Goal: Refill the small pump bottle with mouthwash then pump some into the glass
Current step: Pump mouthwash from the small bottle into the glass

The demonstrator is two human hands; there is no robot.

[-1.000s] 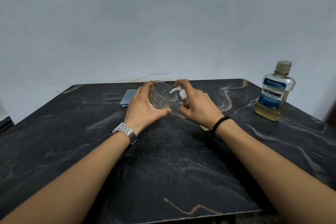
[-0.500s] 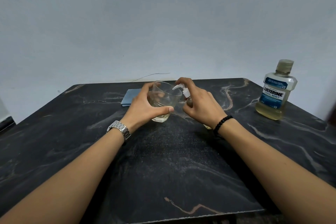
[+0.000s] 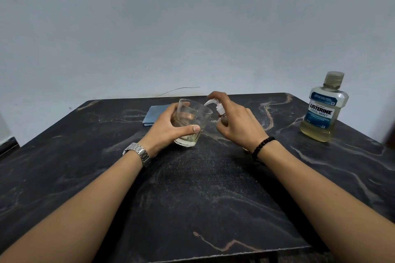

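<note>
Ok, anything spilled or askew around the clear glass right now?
Nothing stands out. The clear glass tumbler tilts toward the white pump nozzle only because the left hand holds it so; no puddle shows on the dark marble table.

Only readable stuff here is on the mouthwash bottle (image 3: 322, 111) sitting at the far right of the worktop (image 3: 192, 198). Its blue label says "LISTERINE" in big white letters, with "COOL MINT" right under it. There's more small print above and below that on the label, but it's way too tiny to make out.
</note>
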